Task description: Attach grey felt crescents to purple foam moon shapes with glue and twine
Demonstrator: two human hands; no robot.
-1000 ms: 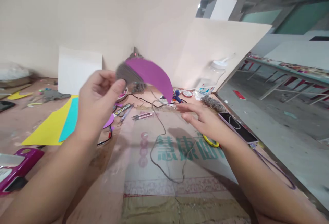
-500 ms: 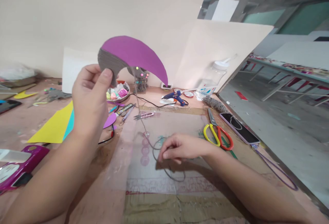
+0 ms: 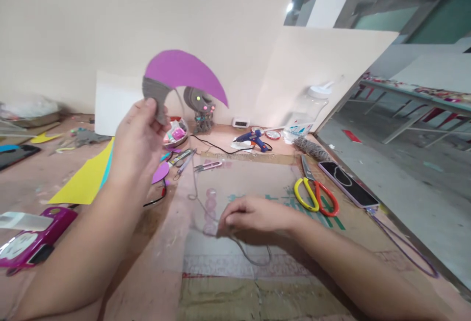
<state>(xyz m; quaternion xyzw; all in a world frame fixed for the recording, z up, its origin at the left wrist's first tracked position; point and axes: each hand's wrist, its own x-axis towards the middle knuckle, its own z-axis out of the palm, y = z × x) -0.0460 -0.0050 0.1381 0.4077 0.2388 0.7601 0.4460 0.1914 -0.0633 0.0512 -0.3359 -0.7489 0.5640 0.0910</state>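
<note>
My left hand (image 3: 137, 139) is raised, thumb and fingers closed on the lower end of a purple crescent (image 3: 184, 69) that looks like card. Grey yarn (image 3: 156, 90) is wound closely round that end, while the rest of the crescent stays bare purple. From the crescent a loose strand hangs down to my right hand (image 3: 253, 217). That hand is low over the clear sheet, fingers pinched together on the yarn, with the fingertips partly hidden. A slack loop of yarn trails beneath it.
Scissors (image 3: 306, 169) and a phone (image 3: 348, 183) lie to the right, below a yarn bundle (image 3: 311, 149). Farther back are a blue glue gun (image 3: 253, 139), a clear bottle (image 3: 307, 110) and a pinned grey crescent (image 3: 196, 99). Yellow card (image 3: 79, 176) and a magenta device (image 3: 55, 232) lie left.
The purple crescent has tilted and turned slightly in my left hand. My right hand has shifted a little left, and the yarn between the hands hangs slacker.
</note>
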